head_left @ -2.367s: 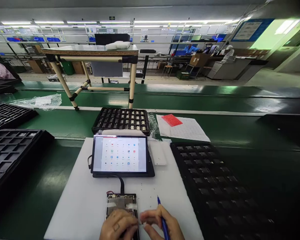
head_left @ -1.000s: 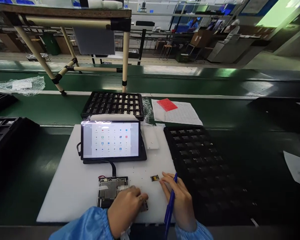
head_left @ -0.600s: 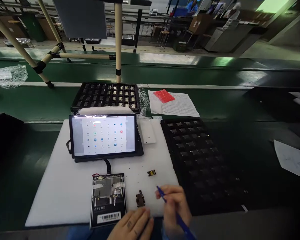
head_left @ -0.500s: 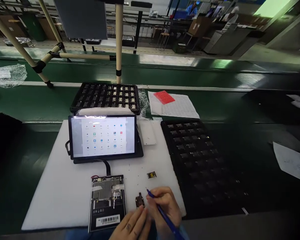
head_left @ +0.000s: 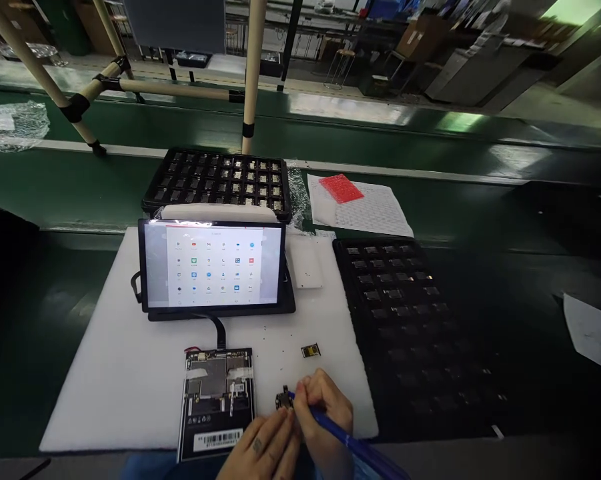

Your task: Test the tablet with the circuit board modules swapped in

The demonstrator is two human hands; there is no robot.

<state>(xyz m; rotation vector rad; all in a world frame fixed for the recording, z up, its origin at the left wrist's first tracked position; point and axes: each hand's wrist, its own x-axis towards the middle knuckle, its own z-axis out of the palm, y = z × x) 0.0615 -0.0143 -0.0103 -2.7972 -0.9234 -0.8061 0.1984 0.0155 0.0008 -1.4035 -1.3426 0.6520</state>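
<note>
At the lower middle of the frame, a small dark circuit piece [head_left: 282,401] lies on a white sheet [head_left: 115,373], its lower end hidden by fingers. A narrow tab points toward the frame's top edge, and the visible long axis runs roughly upright. The right hand [head_left: 326,408] grasps a blue pen [head_left: 351,441] slanting up-left, its tip at the piece's right edge. The left hand [head_left: 261,450] lies with fingers together over the lower end; whether it grips, I cannot tell.
</note>
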